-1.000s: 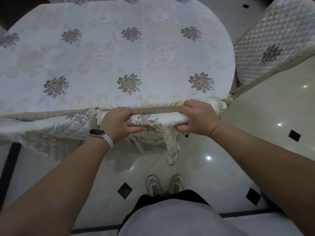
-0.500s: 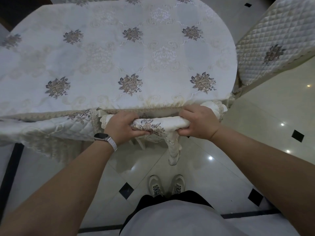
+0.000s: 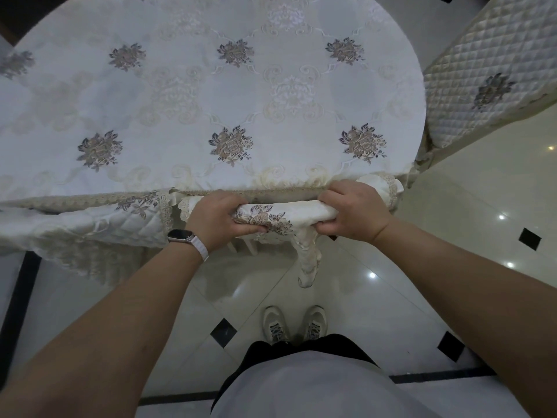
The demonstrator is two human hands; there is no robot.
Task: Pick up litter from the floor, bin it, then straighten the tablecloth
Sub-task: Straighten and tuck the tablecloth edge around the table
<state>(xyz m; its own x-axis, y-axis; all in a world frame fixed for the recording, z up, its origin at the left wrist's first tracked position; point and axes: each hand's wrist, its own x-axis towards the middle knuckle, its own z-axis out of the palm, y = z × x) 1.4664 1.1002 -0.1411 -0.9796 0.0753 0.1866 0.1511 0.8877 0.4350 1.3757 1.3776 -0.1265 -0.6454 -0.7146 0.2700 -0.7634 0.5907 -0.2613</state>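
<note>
Since the earlier frame, the left hand (image 3: 215,220) has shifted slightly toward the right hand (image 3: 354,217), shortening the span of fabric between them. Both hands remain on the same roll.

The tablecloth (image 3: 211,101), white with grey-brown floral motifs, lies spread over the round tabletop (image 3: 423,95). At the 6 o'clock edge of the tabletop its hem is gathered into a horizontal roll (image 3: 289,214), held just off that edge.

- Left hand: fingers clenched round the 9 o'clock end of the roll.
- Right hand: fingers (image 3: 333,196) curled over the 3 o'clock end of the roll, grasping it.

A loose tail of cloth (image 3: 307,260) hangs from the roll between the hands, pointing toward 6 o'clock. A watch (image 3: 184,236) with a pale strap sits on the left wrist.

A quilted chair cover (image 3: 90,227) lies just beside the left hand at 9 o'clock, below the lace edge of the tablecloth. A second quilted cushion (image 3: 488,70) stands at 2 o'clock from the tabletop, close to its rim.

The floor (image 3: 452,206) is glossy pale tile with black diamond insets (image 3: 530,238). Two pale shoes (image 3: 275,324) stand on it at 6 o'clock, below the hanging tail.
</note>
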